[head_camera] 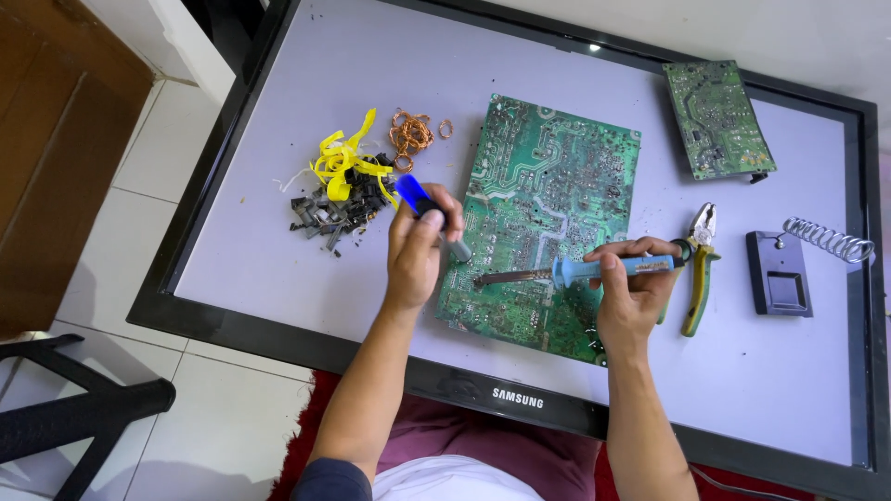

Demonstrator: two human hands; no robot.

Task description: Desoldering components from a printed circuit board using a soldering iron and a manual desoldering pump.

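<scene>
Risk of scorched traces if the blue-handled soldering iron (pixel 575 271), gripped closed in the right hand (pixel 631 292), lingers tip-down on the large green circuit board (pixel 548 218) lying on the counter (pixel 278 250), while the left hand (pixel 416 252) clasps a blue desoldering pump (pixel 429 211).

centre: large circuit board (pixel 548 223) on the surface (pixel 278 250)
left: scrap pile (pixel 343 199), wire coils (pixel 411 133)
right: pliers (pixel 699 269), iron stand (pixel 780 274)
far right: small circuit board (pixel 719 119)
</scene>
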